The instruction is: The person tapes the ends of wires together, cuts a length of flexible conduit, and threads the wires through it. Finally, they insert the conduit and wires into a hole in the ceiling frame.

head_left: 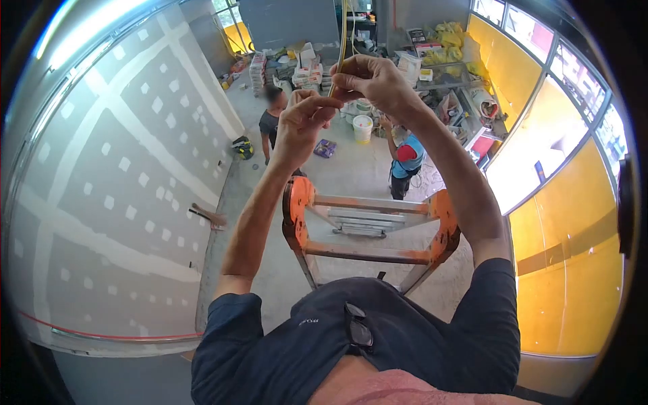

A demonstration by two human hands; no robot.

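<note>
Cable (344, 40) runs down from above into the fingers of both raised hands, in front of the person's chest. The right hand (374, 82) has it higher up, thumb and forefinger closed to a pinch; the left hand (304, 121) sits just beneath, its thumb and forefinger also drawn together on the lower part. The fingertips hide where the cable stops. Holding it at two neighbouring spots probably keeps this loose strand steady, and the fine grip suits something so thin.

Close below, sunglasses (360, 327) hang from the dark shirt (270, 344), likely tucked there to free both hands. Just beyond stands a ladder (368, 253) with orange hinges and metal rungs, spread over the grey floor (273, 273); it presumably gives the height that this steep downward view suggests, though no feet show.

Farther down, a person in blue (407, 158) is at the right and a person in dark clothes (270, 118) at the left. Between them are a purple pack (325, 148) and a white bucket (362, 128). A patched wall (115, 169) lines the left side, yellow panels (560, 283) the right. Sacks (307, 74) are heaped farthest off, perhaps to leave working room around the ladder.
</note>
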